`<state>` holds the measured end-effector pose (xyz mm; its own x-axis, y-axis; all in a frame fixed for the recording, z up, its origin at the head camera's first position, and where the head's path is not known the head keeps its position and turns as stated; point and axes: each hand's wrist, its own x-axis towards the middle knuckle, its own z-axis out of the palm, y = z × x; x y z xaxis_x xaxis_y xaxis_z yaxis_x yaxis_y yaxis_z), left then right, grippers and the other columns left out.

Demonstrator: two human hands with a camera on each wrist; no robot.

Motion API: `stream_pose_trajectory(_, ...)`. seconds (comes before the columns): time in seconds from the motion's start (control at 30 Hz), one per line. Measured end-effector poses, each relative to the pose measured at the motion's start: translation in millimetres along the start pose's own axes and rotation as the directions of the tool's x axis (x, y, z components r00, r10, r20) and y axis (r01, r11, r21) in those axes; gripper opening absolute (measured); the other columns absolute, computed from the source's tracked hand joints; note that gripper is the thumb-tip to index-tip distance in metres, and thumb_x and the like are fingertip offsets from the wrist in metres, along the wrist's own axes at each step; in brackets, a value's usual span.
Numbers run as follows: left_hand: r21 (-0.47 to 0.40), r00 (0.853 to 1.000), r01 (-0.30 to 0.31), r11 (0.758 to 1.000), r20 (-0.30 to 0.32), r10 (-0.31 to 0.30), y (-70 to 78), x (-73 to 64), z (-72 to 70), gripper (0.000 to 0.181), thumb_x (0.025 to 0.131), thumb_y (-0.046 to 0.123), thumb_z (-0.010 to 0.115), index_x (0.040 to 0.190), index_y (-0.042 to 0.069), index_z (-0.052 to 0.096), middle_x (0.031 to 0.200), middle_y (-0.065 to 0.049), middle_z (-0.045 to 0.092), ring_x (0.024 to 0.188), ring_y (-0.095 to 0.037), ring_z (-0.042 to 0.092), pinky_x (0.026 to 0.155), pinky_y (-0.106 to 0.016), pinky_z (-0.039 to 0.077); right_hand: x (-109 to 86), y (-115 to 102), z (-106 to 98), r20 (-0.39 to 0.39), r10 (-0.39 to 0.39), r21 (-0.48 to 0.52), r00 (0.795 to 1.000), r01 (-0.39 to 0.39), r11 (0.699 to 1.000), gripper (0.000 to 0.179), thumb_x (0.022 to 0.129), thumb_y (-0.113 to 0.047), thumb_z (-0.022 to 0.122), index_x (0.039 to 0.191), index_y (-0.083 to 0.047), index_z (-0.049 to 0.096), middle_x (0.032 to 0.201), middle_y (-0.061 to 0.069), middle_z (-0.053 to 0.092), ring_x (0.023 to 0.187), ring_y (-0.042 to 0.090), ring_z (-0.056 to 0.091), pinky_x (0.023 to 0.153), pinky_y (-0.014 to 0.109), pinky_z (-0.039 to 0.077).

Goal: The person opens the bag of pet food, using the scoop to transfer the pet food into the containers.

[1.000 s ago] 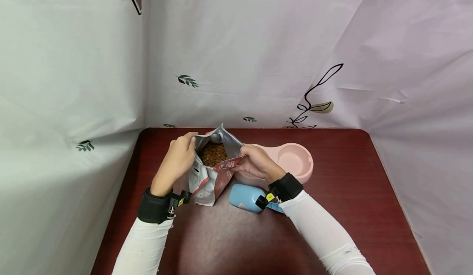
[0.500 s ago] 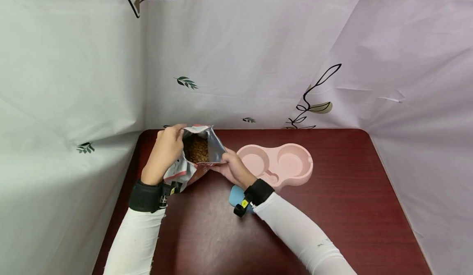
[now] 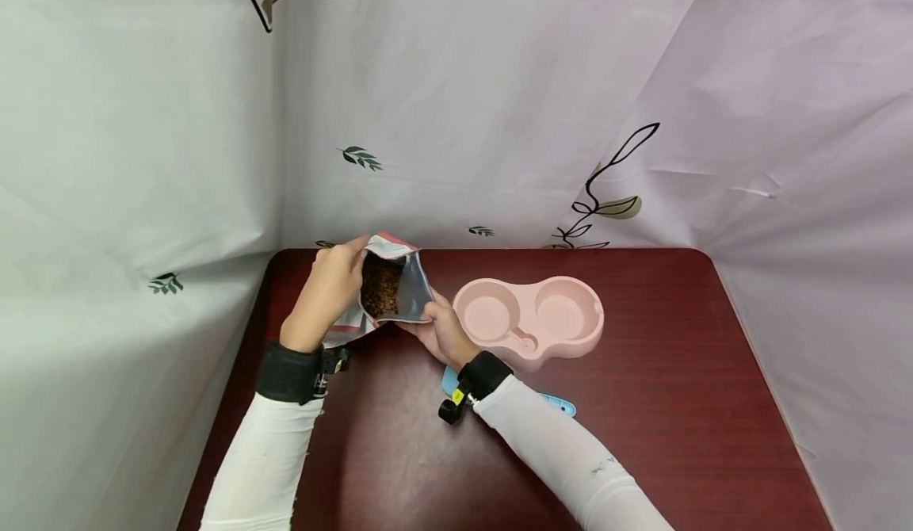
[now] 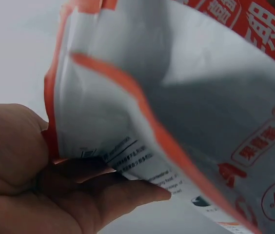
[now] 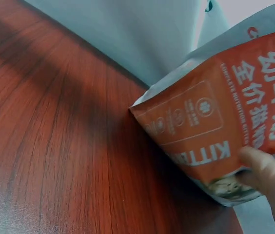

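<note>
A silver and red bag (image 3: 414,287) of kitten food stands tilted at the back left of the table, its mouth facing the head camera. Brown kibble (image 3: 381,287) shows inside. My left hand (image 3: 324,293) pinches the left edge of the mouth; in the left wrist view, the thumb and fingers (image 4: 137,195) lie on either side of that edge. On the opposite edge, my right hand (image 3: 447,333) grips the bag. The right wrist view shows the red printed front (image 5: 191,122) and a lower corner close to the tabletop; whether it touches is unclear.
A pink double bowl (image 3: 528,309) sits just right of my right hand. A blue scoop (image 3: 559,404) lies under my right wrist, mostly covered by it. White patterned cloth (image 3: 456,119) walls in the dark red table (image 3: 678,372) at the back and sides.
Both hands have carried the bag to the left, away from the pink double bowl, and tipped it more. The right forearm has come over the scoop. Both bowl hollows are now uncovered.
</note>
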<state>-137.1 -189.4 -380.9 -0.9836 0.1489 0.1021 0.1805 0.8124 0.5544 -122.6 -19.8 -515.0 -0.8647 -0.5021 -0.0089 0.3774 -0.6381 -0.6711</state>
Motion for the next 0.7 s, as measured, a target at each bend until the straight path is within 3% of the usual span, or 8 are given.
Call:
stream_pose_trajectory(0.17, 0.012, 0.999, -0.01, 1.0, 0.05, 0.01, 7.8, -5.9, 5.7, 0.038, 0.102, 0.008, 0.047, 0.138, -0.003, 0.051, 0.125, -0.03, 0.062, 0.049, -0.021, 0.042, 0.049, -0.034, 0.036, -11.3, -6, 3, -0.118, 0.06, 0.018, 0.991, -0.058, 0.998, 0.1, 0.058, 0.015, 0.02, 0.156, -0.007, 0.013, 0.159, 0.028, 0.015, 0.142, 0.045, 0.016, 0.113, 0.062, 0.016)
stream_pose_trajectory(0.3, -0.002, 0.999, 0.001, 1.0, 0.052, -0.001, 13.3, -9.8, 11.1, 0.038, 0.102, 0.008, 0.047, 0.138, -0.004, 0.052, 0.13, -0.029, 0.059, 0.046, -0.018, 0.039, 0.047, -0.033, 0.034, -21.0, -8, 4, -0.148, 0.078, 0.037, 0.986, -0.074, 0.997, 0.103, 0.058, 0.016, 0.02, 0.157, -0.009, 0.006, 0.161, 0.024, 0.009, 0.144, 0.042, 0.01, 0.114, 0.061, 0.012)
stream_pose_trajectory(0.37, -0.004, 0.999, -0.004, 1.0, 0.041, 0.004, 14.6, -11.5, 14.0, 0.038, 0.102, 0.008, 0.047, 0.137, -0.003, 0.052, 0.13, -0.028, 0.06, 0.048, -0.018, 0.04, 0.049, -0.033, 0.035, -25.6, -9, 3, -0.146, 0.077, 0.039, 0.986, -0.072, 0.997, 0.1, 0.061, 0.016, 0.02, 0.157, -0.009, 0.007, 0.161, 0.023, 0.009, 0.144, 0.041, 0.01, 0.115, 0.06, 0.01)
stream_pose_trajectory(0.5, -0.007, 1.0, -0.014, 1.0, 0.026, 0.014, 15.6, -14.3, 18.5, 0.038, 0.102, 0.009, 0.049, 0.137, -0.002, 0.053, 0.103, -0.026, 0.069, 0.048, -0.022, 0.043, 0.05, -0.035, 0.037, -35.0, -13, -2, -0.125, 0.091, -0.003, 0.988, -0.092, 0.996, 0.089, 0.072, 0.017, 0.023, 0.156, -0.006, 0.007, 0.161, 0.023, 0.008, 0.145, 0.039, 0.009, 0.116, 0.057, 0.009)
stream_pose_trajectory(0.7, 0.021, 1.0, -0.026, 0.999, -0.009, 0.026, 16.2, -16.5, 19.2, 0.037, 0.101, 0.009, 0.051, 0.135, -0.003, 0.055, 0.094, -0.025, 0.07, 0.055, -0.023, 0.048, 0.055, -0.038, 0.04, -46.4, -31, -3, -0.053, 0.131, -0.151, 0.99, -0.138, 0.979, 0.067, 0.09, 0.009, 0.026, 0.155, 0.002, 0.009, 0.16, 0.026, 0.011, 0.144, 0.04, 0.015, 0.116, 0.058, 0.014)
